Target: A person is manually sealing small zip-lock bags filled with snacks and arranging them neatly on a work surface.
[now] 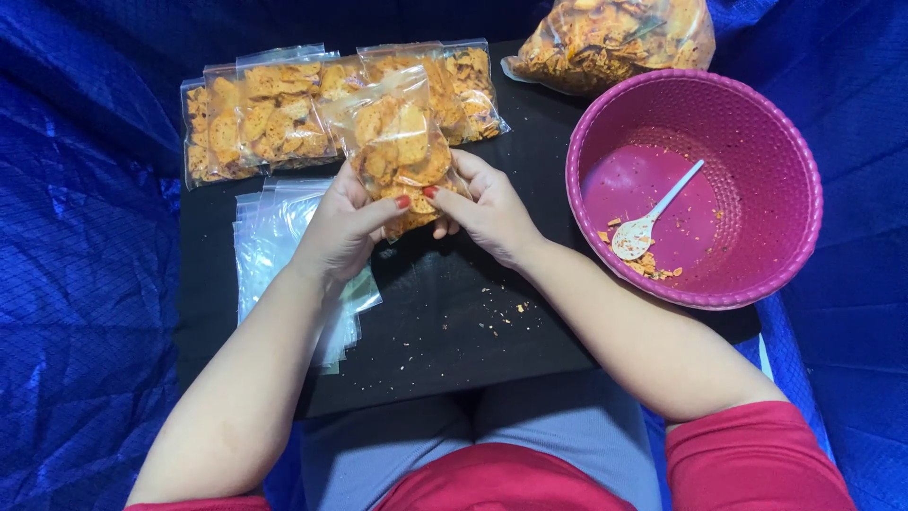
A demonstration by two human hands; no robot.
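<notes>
Head view, from left to right: a stack of empty clear plastic bags [274, 237] lies on the black counter [445, 331], with filled snack packets [265, 118] behind it. Left hand [345, 232] and right hand [487, 213] meet at the middle, each grip pinching a small clear bag of orange crackers [397, 151] held upright just above the counter. Further right sits a round pink plastic basket [757, 123] holding a white plastic spoon [653, 213] and crumbs.

Left hand [345, 227] and right hand [487, 213] meet, fingers [409, 202] pinching
</notes>
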